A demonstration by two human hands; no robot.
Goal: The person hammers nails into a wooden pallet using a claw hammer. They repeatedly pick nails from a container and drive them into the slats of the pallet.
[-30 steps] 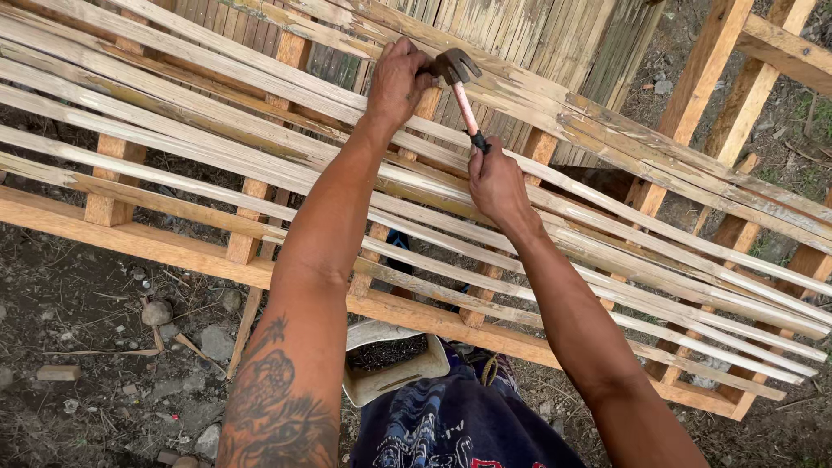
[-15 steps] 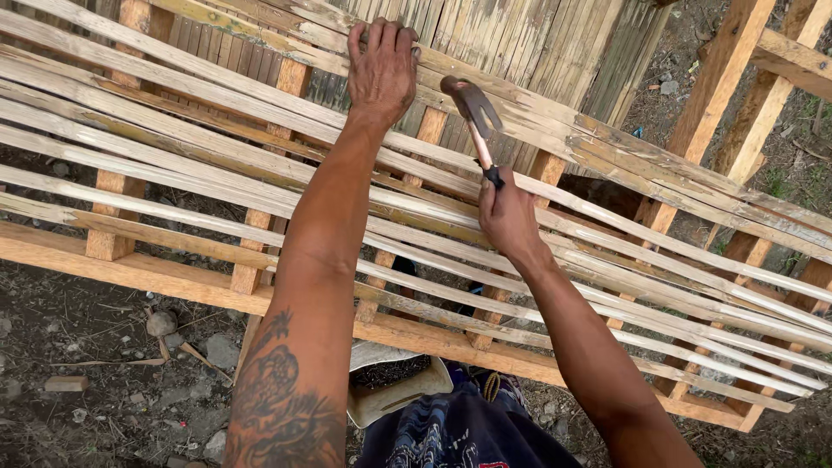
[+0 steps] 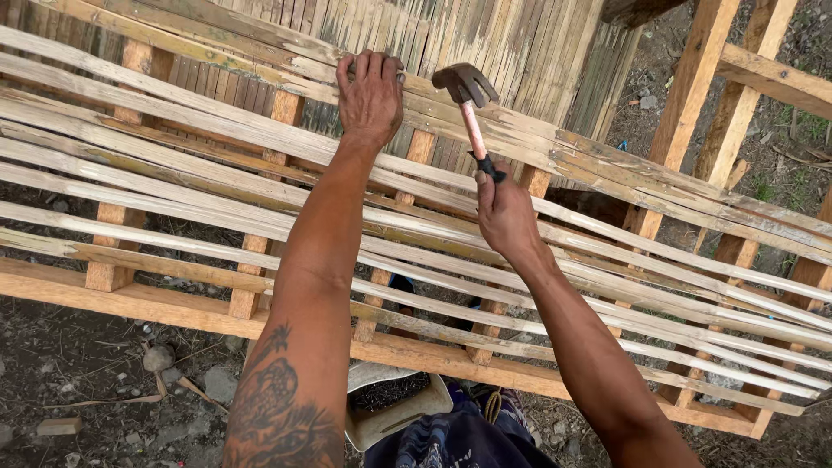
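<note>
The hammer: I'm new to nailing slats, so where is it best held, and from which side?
Probably at the dark lower end of the handle, from below, as the right hand holds the hammer: its head stands upright, far from the grip.

Behind the hands stands a bamboo wall (image 3: 485, 43). Right of them rise wooden posts (image 3: 693, 95). Below the arms, stones (image 3: 158, 357) lie scattered on the dirt ground (image 3: 78, 347).
</note>
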